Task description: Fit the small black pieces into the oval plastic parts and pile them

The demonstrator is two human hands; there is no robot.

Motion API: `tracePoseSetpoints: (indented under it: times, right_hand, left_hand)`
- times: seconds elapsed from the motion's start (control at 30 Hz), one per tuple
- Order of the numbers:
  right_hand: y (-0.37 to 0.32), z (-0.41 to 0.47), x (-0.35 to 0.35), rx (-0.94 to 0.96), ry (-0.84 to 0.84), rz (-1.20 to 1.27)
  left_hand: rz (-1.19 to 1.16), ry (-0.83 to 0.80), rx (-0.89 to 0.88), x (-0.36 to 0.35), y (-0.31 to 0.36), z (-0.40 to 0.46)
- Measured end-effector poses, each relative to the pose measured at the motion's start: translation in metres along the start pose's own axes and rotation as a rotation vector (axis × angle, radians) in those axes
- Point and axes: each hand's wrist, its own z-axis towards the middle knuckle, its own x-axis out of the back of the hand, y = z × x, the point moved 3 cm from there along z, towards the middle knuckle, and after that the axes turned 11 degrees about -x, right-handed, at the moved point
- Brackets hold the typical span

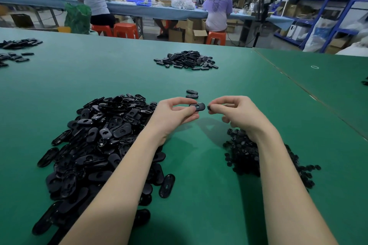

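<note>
Workshop: green table carries a heap of oval plastic parts at left and small black pieces at right. Left hand pinches one oval part above the table; right hand, fingers curled, pinches a small black piece just beside it.

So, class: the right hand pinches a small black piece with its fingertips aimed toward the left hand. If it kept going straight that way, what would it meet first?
Most likely the oval plastic part pinched in the left hand. The right hand holds the small black piece just beside the part's near end, seemingly level, though depth is uncertain.
</note>
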Motion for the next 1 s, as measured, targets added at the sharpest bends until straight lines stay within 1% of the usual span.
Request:
tracePoseSetpoints:
  times: [0.07,0.27,0.37,0.53,0.87,1.0]
  right_hand:
    - [-0.005,-0.001,-0.005,0.029,-0.013,0.06]
    - [-0.005,0.001,-0.015,0.017,0.008,0.063]
    - [-0.004,0.004,-0.016,-0.001,0.045,0.094]
    - [-0.001,0.007,-0.017,-0.06,0.056,0.105]
    - [0.003,0.008,-0.017,-0.11,-0.006,0.185]
    - [0.005,0.009,-0.018,-0.139,-0.024,0.195]
  left_hand:
    - [0.011,-0.017,-0.026,0.0,0.002,-0.001]
    - [0.008,-0.071,-0.04,-0.001,0.005,0.0]
    - [0.0,-0.089,-0.017,-0.001,0.004,0.0]
    - [-0.096,-0.106,0.067,-0.001,0.002,0.0]
    - [-0.13,-0.147,0.071,-0.002,0.005,-0.001]
    - [-0.127,-0.137,0.071,-0.001,0.004,-0.002]
